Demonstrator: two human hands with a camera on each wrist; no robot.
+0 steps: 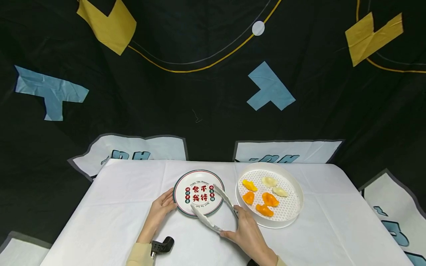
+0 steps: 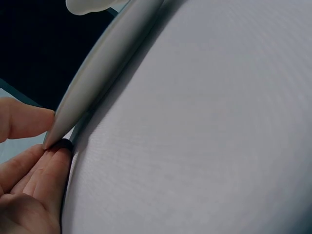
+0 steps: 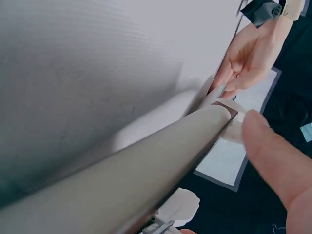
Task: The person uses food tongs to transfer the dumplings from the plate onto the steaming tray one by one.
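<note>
A round white plate (image 1: 199,212) with green and red rim lines and red characters lies on the cloth. My left hand (image 1: 162,207) pinches its left rim; in the left wrist view the thumb (image 2: 27,119) is on the upper side and fingers lie beneath. My right hand (image 1: 247,231) holds white tongs (image 1: 203,218) with arms spread, both tips over the plate's front and right side and nothing between them. Beside the right hand, a round white tray (image 1: 294,184) with a perforated base holds several orange and yellow dumpling-like pieces (image 1: 270,199) and two pale ones (image 1: 269,181).
White cloth (image 1: 110,221) covers the table, whose far edge meets a dark curtain (image 1: 206,118) with blue and yellow shapes. The tray stands close to the plate's right, near that edge. A black wrist device (image 1: 163,245) sticks out from the left sleeve.
</note>
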